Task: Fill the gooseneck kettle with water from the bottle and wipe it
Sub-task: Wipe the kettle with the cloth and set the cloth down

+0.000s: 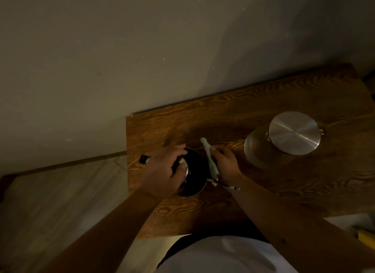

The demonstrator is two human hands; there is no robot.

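Observation:
The dark gooseneck kettle (pixel 195 174) stands near the left end of the wooden table (pixel 253 114), seen from above with its top open. Its black handle (pixel 143 159) sticks out to the left and its thin spout (pixel 225 185) points right. My left hand (pixel 165 169) grips the kettle's left rim and side. My right hand (pixel 226 164) presses a pale green cloth (pixel 211 160) against the kettle's right side. No bottle is in view.
A shiny steel pot (pixel 295 135) sits upside down on a round brass-coloured vessel (pixel 261 150) at the right of the table. A wall runs along the table's far edge. Pale floor lies to the left. A yellow object (pixel 365 237) shows at the lower right.

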